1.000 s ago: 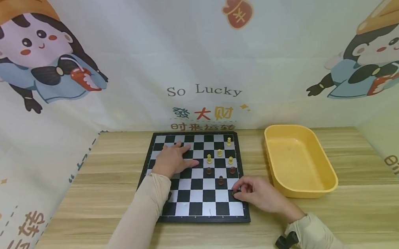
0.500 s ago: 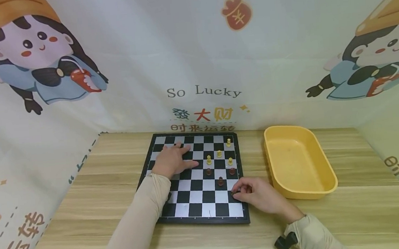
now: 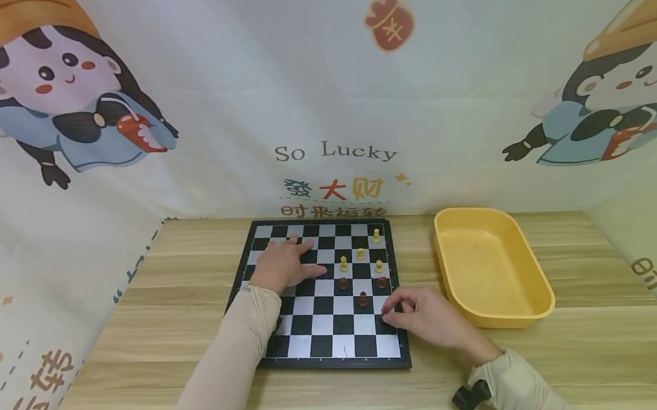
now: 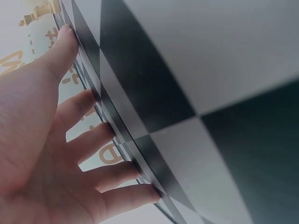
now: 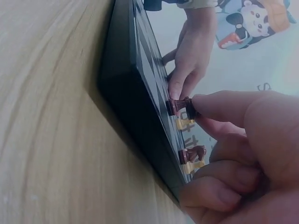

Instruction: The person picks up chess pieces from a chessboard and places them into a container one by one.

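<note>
Across the left part of a black-and-white chessboard (image 3: 323,323), my left hand (image 3: 283,264) lies with its fingers spread. In the left wrist view its fingertips (image 4: 152,192) are at the board's surface. Over the board's near right edge, the thumb and index finger of my right hand (image 3: 423,314) pinch a small dark chess piece (image 5: 190,110), mostly hidden behind the fingers. Its black end faces the board. Nearby on the squares stand dark red pieces, among them a dark red pawn (image 3: 363,299). Several yellow pieces, one a yellow pawn (image 3: 378,266), stand farther back.
A yellow plastic tub (image 3: 489,269) stands right of the board on the wooden table (image 3: 186,256). Bare tabletop lies in front of the board. A white printed cloth (image 3: 448,97) hangs close behind the table.
My right fingertips have risen slightly at the board's edge, and less of the dark piece shows between them. My left hand keeps its place, and the standing pieces have not moved.
</note>
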`<state>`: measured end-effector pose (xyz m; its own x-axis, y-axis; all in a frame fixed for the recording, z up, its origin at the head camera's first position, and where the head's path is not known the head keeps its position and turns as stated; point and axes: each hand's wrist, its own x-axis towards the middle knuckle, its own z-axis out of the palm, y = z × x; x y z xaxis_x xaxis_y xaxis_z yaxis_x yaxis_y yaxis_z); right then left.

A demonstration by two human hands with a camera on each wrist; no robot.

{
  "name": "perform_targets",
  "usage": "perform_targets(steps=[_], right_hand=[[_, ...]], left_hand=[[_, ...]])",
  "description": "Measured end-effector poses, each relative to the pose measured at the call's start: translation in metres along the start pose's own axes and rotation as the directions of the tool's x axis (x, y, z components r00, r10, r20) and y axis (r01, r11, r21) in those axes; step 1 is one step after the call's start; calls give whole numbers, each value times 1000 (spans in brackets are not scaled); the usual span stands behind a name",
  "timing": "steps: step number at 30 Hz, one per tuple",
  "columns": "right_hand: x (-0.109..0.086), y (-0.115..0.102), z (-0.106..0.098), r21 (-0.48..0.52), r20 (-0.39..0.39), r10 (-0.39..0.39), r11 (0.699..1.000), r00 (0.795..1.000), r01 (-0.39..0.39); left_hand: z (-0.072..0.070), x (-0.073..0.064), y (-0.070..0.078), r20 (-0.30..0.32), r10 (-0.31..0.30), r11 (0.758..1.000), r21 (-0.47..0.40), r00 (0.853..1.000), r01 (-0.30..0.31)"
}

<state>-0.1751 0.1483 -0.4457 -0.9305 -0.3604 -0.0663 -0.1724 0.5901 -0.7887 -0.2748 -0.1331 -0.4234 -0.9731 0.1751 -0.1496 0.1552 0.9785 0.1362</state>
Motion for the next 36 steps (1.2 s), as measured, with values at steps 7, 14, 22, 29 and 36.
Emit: perform_targets(steps=[7, 14, 22, 29, 36], right_hand=[[0, -4, -2, -9, 0, 9, 1000, 1000, -9], [2, -9, -11, -35, -26, 11, 999, 1000, -12], [3, -16, -28, -12, -30, 41, 999, 999, -41], [5, -18, -44, -23, -84, 47, 999, 995, -49], [9, -21, -64, -74, -121, 42, 996, 992, -51]], left_hand=[[0, 0, 0, 2, 0, 1000, 1, 1000, 0], [2, 2, 0, -7, 5, 1000, 14, 1000, -5], [1, 1, 0, -1, 10, 1000, 13, 1000, -10], [1, 1, -1, -3, 5, 1000, 16, 1000, -5], [0, 0, 0, 4, 0, 1000, 23, 1000, 0]])
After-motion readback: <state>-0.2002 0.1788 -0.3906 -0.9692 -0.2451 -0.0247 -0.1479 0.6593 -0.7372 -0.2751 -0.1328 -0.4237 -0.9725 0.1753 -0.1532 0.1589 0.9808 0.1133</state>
